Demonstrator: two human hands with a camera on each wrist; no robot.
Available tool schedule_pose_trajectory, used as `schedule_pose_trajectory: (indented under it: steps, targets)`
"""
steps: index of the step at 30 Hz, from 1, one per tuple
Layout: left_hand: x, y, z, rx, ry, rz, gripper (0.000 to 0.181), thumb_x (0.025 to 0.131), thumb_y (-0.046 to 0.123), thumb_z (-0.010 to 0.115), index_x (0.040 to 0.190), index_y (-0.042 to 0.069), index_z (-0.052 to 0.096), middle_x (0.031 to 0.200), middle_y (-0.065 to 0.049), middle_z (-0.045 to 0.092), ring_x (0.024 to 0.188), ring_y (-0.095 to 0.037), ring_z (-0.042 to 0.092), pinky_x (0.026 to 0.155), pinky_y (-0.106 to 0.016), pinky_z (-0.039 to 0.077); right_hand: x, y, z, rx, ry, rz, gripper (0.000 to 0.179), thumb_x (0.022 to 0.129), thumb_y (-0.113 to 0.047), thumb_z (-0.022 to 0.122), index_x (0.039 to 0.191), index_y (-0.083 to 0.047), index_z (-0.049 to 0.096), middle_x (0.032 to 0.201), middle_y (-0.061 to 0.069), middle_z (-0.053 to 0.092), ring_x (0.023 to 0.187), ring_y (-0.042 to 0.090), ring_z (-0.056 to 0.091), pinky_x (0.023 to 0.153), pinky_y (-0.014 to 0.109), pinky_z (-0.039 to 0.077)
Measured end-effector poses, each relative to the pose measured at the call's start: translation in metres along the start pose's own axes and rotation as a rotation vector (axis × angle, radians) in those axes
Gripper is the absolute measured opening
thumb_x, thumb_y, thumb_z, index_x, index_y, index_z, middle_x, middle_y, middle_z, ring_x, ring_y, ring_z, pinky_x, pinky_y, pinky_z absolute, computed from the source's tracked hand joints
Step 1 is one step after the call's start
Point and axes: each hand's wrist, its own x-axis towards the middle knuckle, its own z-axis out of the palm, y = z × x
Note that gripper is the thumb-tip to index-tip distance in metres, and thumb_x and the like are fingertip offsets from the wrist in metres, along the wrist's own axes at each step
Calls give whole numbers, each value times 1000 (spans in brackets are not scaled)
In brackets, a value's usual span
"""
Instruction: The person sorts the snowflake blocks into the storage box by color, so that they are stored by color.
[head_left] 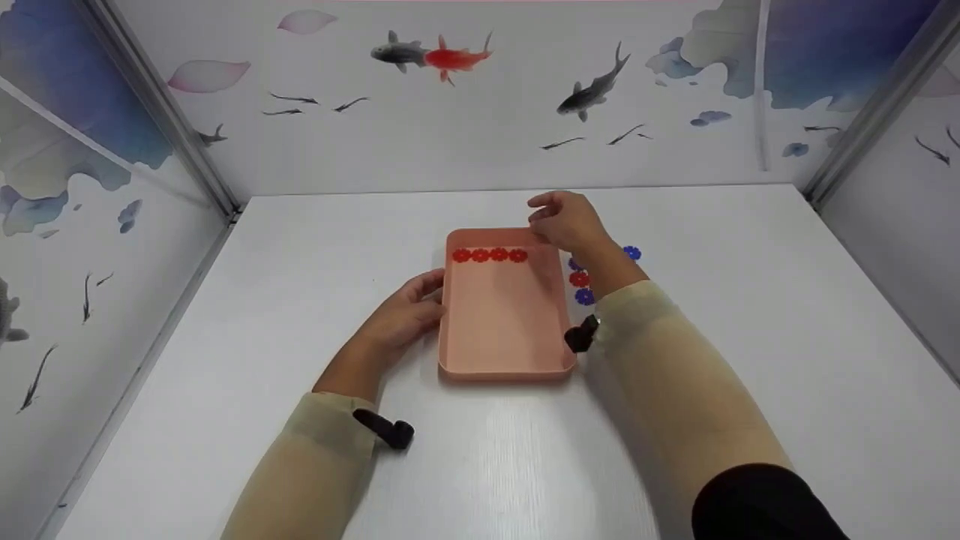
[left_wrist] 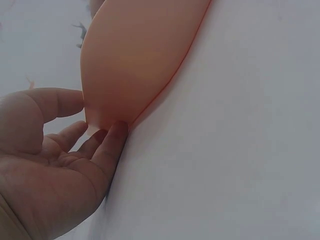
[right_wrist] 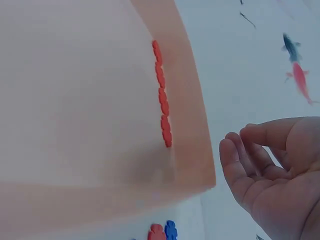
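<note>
Left hand (head_left: pixel 403 316) loose, touching pink rectangular plastic tray (head_left: pixel 504 324); four red flower-shaped pieces (head_left: pixel 481 256) inside. Right hand (head_left: pixel 573 223) empty, loosely curled.

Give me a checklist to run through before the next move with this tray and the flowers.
1. Tray sits level on the table: ok, as far as the head view shows.
2. Left hand touches the tray: ok, fingers against its left side.
3. Red flowers form one row inside the tray: ok, four near its far end.
4. Right hand is free: ok, nothing shows between its fingers.
5. Loose flowers beside the tray are fully in sight: not ok, the right forearm partly covers them.
6. Number of loose flowers: cannot tell, red and blue ones show but some may be hidden.
</note>
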Motion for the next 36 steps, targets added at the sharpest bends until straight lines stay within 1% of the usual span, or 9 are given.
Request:
schedule_pose_trajectory:
  steps: [5,10,14,18,21,24,27,31,36]
  targets:
    - [0,0,1,4,5,-3,74,95,4,71,162,23,45,165,3,48,148,-15,54,123,-38,48,-8,4,-26,19,14,0,35,106,-15,66,140,-18,64,129,10,67,124,30,70,106,36,61]
    - [0,0,0,14,17,-6,74,95,5,72,161,24,46,166,4,48,151,-15,51,124,-38,47,-16,13,-43,19,12,7,34,106,-19,67,140,-19,64,129,10,67,128,33,68,107,36,61]
    - [-1,0,1,25,22,-8,74,95,6,73,161,26,46,166,4,48,151,-15,51,124,-38,47,-23,25,-55,-31,5,-1,36,106,-23,68,142,-20,64,131,10,67,129,33,69,109,40,59]
    - [0,0,0,28,19,-11,74,95,8,74,161,27,46,166,5,47,151,-15,50,124,-38,47,-29,39,-66,-94,19,16,37,106,-27,68,142,-22,64,134,8,68,128,28,69,112,42,58]
    - [0,0,0,25,20,-12,74,95,8,74,161,27,46,166,5,47,151,-15,51,124,-38,47,-31,49,-72,-120,32,49,40,105,-31,69,144,-24,64,137,7,67,128,25,68,113,42,57]
    - [-1,0,1,20,17,-10,74,95,8,74,161,26,46,166,5,48,150,-15,52,123,-38,47,-31,57,-76,-143,38,75,42,104,-33,70,145,-23,63,139,6,66,129,26,67,114,43,56]
    - [0,-1,1,7,4,-3,73,96,7,72,162,25,45,166,4,48,149,-15,53,124,-38,47,-29,64,-79,-167,19,83,45,104,-34,70,147,-21,62,140,8,65,129,28,66,114,46,56]
    - [0,-1,1,18,2,-6,71,98,9,71,162,26,45,166,4,48,150,-14,52,124,-38,47,-28,73,-82,-186,-7,100,46,104,-33,70,147,-20,62,142,10,63,127,28,65,113,45,56]
    - [-2,1,2,35,20,-19,72,97,13,75,161,30,47,165,7,50,150,-13,53,123,-37,48,-26,81,-86,-195,-9,142,44,104,-32,70,147,-22,62,141,9,63,128,28,63,114,45,55]
